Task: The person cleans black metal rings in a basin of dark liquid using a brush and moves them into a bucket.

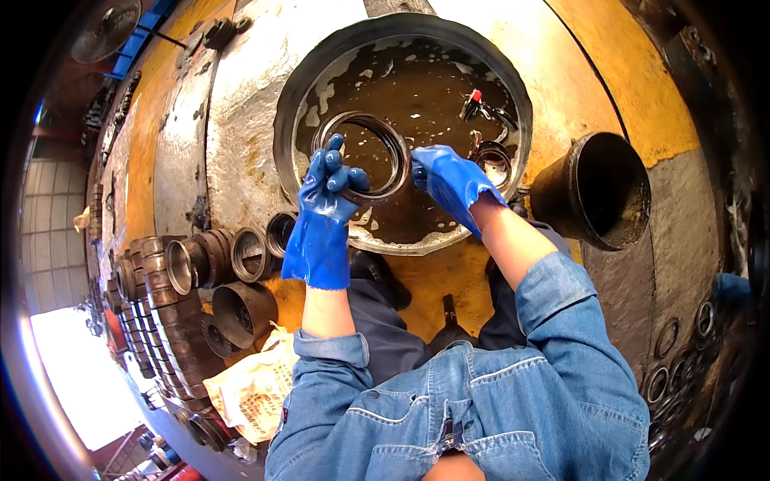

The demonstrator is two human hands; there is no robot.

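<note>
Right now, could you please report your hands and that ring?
Left hand holding metal ring; right hand at its right edge; ring over basin; round part inside, at right.

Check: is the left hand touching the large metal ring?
Touching. Head view: left hand grips the large metal ring, gloved fingers lapping its near rim.

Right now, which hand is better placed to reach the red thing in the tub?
Probably the right hand: it's closer to the red thing, while the left hand grips the ring.

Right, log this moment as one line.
left hand: holding metal ring | right hand: beside ring, contact unclear | tub: holds brown liquid
</note>
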